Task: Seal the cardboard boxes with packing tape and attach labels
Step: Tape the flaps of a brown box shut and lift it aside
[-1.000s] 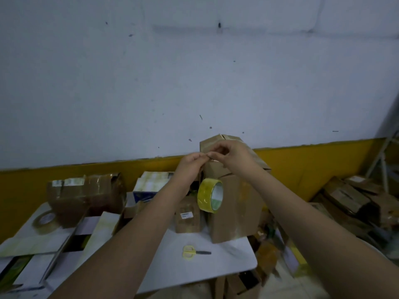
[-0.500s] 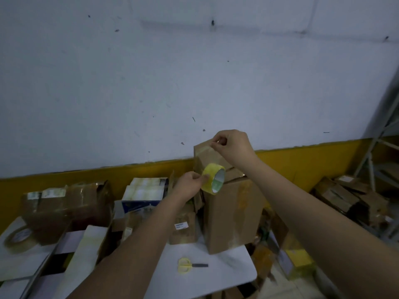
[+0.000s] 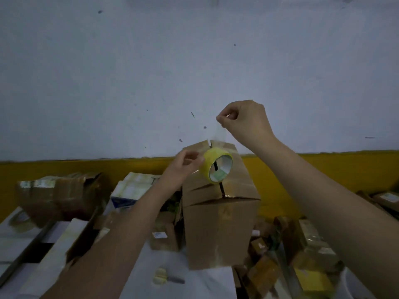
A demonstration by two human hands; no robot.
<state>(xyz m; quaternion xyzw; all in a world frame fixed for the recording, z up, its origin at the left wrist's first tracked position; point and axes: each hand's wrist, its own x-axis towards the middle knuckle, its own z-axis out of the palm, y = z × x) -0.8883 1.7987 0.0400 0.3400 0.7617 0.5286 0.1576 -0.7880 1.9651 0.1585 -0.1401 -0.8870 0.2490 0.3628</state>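
A tall cardboard box (image 3: pixel 222 229) stands on the white table (image 3: pixel 194 283), its top flaps closed with a dark gap along the seam. My left hand (image 3: pixel 183 167) grips a yellow roll of clear packing tape (image 3: pixel 217 167) just above the box top. Up and to the right, my right hand (image 3: pixel 244 120) pinches the free end of the tape strip (image 3: pixel 220 134), which stretches from the roll up to those fingers.
Yellow-handled scissors (image 3: pixel 164 278) lie on the table in front of the box. A small labelled box (image 3: pixel 164 234) sits to its left, with more boxes and another tape roll (image 3: pixel 20 220) further left. Piled boxes (image 3: pixel 302 255) fill the floor at right.
My right hand has lifted higher, drawing a longer strip of tape off the roll. The left hand keeps the roll above the box top. The camera has come closer to the box.
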